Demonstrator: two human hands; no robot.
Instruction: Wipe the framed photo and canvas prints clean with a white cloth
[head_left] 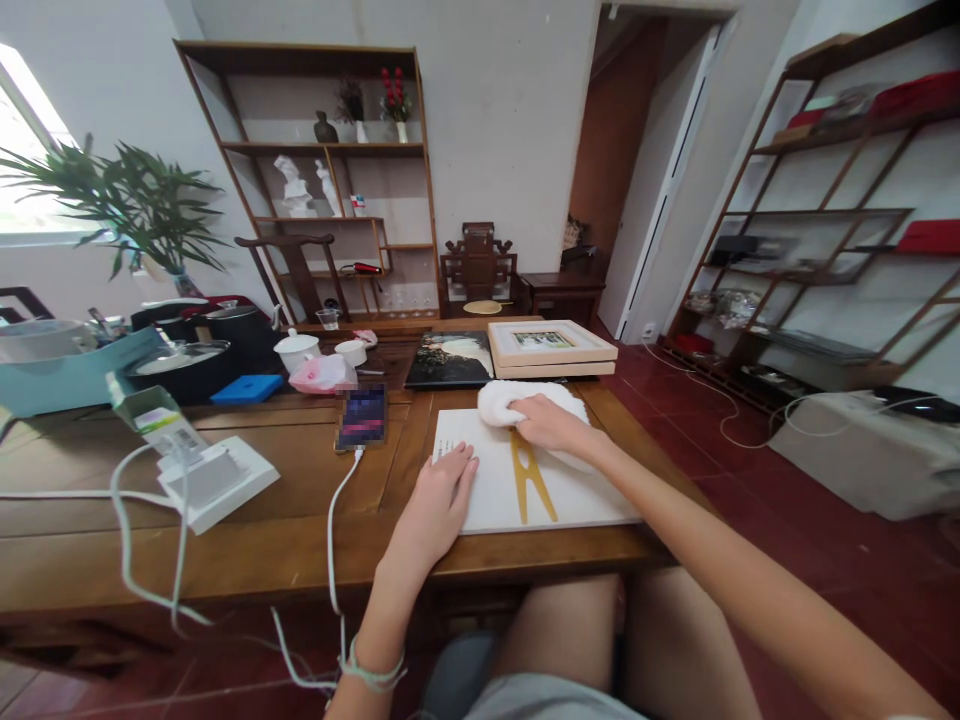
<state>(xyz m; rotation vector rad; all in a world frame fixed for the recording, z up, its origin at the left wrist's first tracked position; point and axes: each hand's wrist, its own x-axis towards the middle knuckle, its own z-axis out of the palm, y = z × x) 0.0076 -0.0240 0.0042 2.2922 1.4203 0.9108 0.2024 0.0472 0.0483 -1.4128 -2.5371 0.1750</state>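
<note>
gripping a bunched white fluffy cloth (496,402) in the bare right hand (546,420), with fingers closed on its near side; holding it over the far part of a flat white rectangular panel (484,512); resting the bare left hand (441,492), open and nothing gripped, across the panel's left edge, beside small dark lines of print; showing, to the right of that hand, a flat yellow two-legged shape (523,485), with its far end reaching the cloth; lying, as for the panel, near the front edge of a brown wooden table (315,550); set just beyond, a black picture panel with a pale figure (446,358) and, to its right, stacked pale wood-edged frames (553,355); placed to the left, a dark-screened phone (363,418) on a white cable (331,540); farther left, an opened white box (229,487) and a flat blue box (247,389).
</note>
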